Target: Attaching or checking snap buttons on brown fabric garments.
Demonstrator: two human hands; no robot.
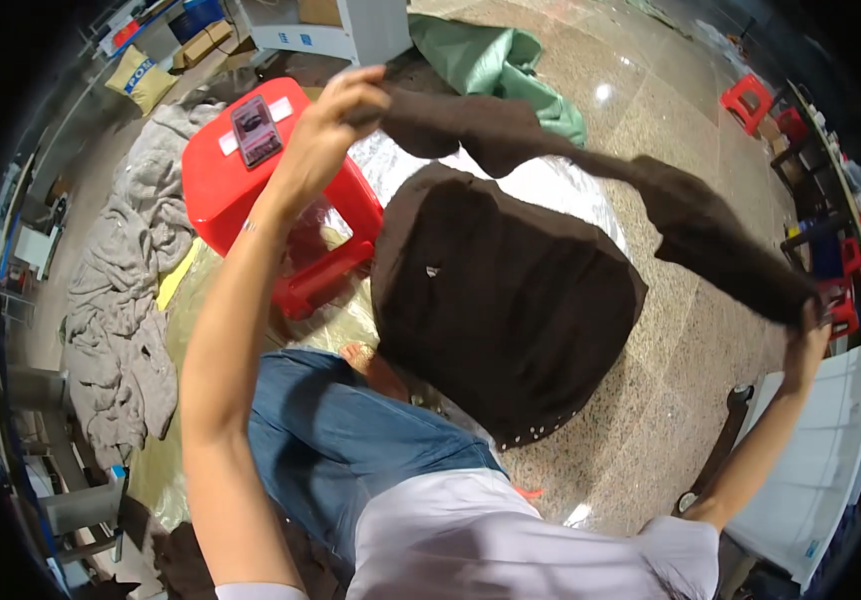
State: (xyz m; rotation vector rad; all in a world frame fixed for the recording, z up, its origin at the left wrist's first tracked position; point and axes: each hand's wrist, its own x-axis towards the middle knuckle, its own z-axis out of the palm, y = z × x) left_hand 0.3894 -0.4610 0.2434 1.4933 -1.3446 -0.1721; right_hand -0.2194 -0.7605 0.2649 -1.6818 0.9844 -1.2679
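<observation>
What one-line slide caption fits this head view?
Left hand and right hand stretch a dark brown garment above a red stool.

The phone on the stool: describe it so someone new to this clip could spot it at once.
Start at the red stool, upper left, beside the grey cloth heap on the floor. The phone lies flat on its seat, just left of the raised left hand. It is a dark rectangle between two small white slips, the only dark thing on the seat.

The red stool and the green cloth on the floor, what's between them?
In the head view, the left hand gripping the dark brown garment crosses between the red stool and green cloth; polished floor lies beneath.
</observation>
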